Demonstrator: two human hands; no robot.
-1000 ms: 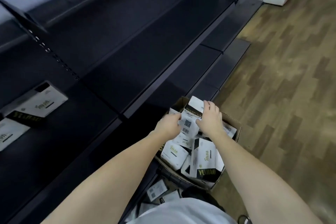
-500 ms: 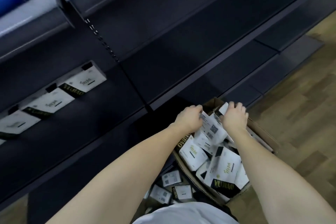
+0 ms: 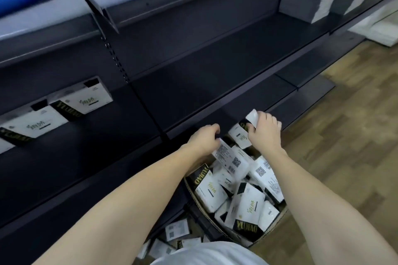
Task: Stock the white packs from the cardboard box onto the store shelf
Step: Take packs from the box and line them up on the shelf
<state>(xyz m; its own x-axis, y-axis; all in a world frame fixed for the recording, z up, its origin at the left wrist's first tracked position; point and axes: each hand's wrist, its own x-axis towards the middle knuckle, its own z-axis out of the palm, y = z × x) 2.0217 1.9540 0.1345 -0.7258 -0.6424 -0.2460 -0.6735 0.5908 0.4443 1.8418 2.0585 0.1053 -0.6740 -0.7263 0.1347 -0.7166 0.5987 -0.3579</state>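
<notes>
Since half a second ago the right hand has lifted one pack above the box at lower centre; the left hand grips another pack. Two packs lie on the shelf, left.

Head-worn camera looks steeply down, close over shelf and box.
</notes>
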